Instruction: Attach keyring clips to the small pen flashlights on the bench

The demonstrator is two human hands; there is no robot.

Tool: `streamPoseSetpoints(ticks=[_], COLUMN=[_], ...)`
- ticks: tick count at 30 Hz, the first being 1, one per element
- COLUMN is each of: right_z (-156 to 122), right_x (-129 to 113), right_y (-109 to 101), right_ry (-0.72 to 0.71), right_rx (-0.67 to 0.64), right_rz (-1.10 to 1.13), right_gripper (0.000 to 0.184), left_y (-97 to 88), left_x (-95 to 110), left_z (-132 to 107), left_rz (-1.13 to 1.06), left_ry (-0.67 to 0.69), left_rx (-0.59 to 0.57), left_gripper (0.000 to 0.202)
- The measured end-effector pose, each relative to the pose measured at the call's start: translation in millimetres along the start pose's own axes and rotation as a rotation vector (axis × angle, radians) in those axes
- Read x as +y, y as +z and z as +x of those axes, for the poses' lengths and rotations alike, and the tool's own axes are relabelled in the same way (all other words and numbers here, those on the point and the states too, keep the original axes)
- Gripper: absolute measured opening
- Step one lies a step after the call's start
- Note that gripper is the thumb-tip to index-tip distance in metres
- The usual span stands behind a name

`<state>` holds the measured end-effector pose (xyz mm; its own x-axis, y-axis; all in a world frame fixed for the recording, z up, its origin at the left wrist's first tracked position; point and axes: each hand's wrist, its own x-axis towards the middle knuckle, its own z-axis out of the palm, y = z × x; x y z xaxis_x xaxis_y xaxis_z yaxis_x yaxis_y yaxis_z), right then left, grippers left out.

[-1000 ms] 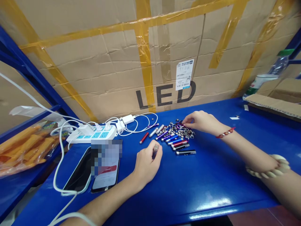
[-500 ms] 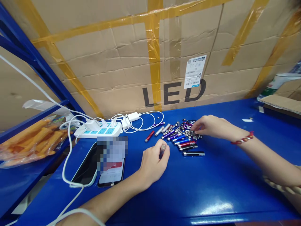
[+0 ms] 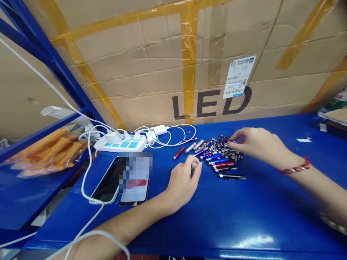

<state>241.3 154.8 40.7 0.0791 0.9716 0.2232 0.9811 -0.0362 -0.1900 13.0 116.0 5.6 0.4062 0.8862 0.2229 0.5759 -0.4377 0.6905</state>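
The left hand (image 3: 182, 185) grips a cylinder (image 3: 194, 165), long axis steep, silvery end up; I cannot tell the right hand's (image 3: 261, 146) hold.

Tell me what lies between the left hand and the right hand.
In the head view, purple and blue tubes and part of a heap of small metal pieces lie between the left hand and the right hand.
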Motion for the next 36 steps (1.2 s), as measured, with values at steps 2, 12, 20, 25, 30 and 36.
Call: streamPoseSetpoints(ticks=[2,12,20,25,30,36], right_z=[-3.9,-25.0,-29.0,-31.7,-35.4,-33.5], right_x=[-6.4,-33.4,-43.6,-46.6,-47.7,-45.5], right_y=[-4.3,17.1,19.4,13.9,10.7,10.3], right_ry=[-0.008,-0.455,-0.543,-0.524,-0.522,-0.524], right_rx=[0.095,0.125,0.152,0.128,0.032,-0.029], right_rz=[0.091,0.470,0.685,0.791,0.899,0.938], right_gripper=[0.018,0.018,0.015,0.017,0.018,0.014], left_y=[0.5,6.3,8.0,10.6,9.9,6.5], left_x=[-0.8,-7.4,-8.1,-11.6,-10.9,-9.1], left_z=[0.6,-0.9,1.8,0.9,1.3,4.7], left_rz=[-0.035,-0.137,-0.144,-0.120,-0.105,-0.064], left_ry=[-0.013,-0.028,0.037,0.044,0.039,0.141], left_rx=[-0.013,-0.021,-0.018,0.037,0.003,0.001], left_gripper=[0.018,0.007,0.003,0.010,0.015,0.019])
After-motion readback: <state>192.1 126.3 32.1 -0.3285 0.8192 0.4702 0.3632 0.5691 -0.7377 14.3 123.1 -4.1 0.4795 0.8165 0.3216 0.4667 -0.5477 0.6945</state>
